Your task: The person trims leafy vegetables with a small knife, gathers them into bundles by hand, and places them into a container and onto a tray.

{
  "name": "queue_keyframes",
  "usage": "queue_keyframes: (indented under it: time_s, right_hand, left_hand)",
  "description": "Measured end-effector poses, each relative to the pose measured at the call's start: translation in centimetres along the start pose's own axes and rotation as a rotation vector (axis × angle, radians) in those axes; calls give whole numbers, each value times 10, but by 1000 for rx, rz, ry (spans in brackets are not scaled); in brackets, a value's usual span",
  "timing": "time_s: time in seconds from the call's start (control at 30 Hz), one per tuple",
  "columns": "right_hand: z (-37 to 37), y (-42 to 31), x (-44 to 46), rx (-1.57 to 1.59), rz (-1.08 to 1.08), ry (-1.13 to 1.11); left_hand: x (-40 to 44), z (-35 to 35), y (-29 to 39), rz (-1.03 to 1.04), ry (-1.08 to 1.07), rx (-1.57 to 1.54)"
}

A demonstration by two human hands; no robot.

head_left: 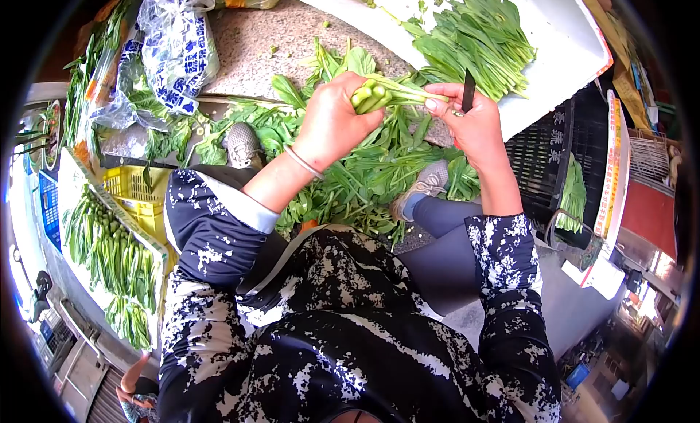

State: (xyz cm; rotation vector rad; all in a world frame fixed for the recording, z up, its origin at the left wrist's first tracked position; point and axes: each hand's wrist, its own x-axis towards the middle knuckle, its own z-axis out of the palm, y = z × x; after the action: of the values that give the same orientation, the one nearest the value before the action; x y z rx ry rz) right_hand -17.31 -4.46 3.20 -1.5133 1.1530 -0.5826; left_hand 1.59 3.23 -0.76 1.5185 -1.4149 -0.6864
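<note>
My left hand (332,120) is closed around a small bunch of leafy greens (373,96), with the thick pale-green stem ends showing at its fingers. To its right, the thumb and fingertips of my right hand (475,128) pinch the thin end of a stalk from that bunch. A small knife (468,89) is also held in my right hand, its dark blade pointing up; most of its handle is hidden by the palm. Below both hands, loose leaves (364,171) lie heaped on the ground between my shoes.
A pile of greens (481,40) rests on a white foam board (561,29) at upper right, beside a black crate (536,153). At left stand a box of bundled stems (109,255), a yellow basket (135,186) and printed plastic bags (175,48). Another person (138,390) is at lower left.
</note>
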Motion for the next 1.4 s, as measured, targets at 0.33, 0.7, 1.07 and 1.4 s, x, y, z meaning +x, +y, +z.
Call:
queue_keyframes:
  time_s: [0.33, 0.7, 1.07, 1.4]
  right_hand:
    - [3, -9, -3, 1, -6, -39]
    - [5, 1, -3, -100, -173, -81]
    - [9, -1, -4, -151, -105, -75]
    - [23, 2, -9, -36, 70, -162]
  left_hand:
    - [-3, -2, -5, -153, -89, -70]
    - [-1, -5, 1, -628, -414, -469]
    - [-6, 5, -15, -300, -274, -186]
    - [-5, 6, -5, -416, -347, -637]
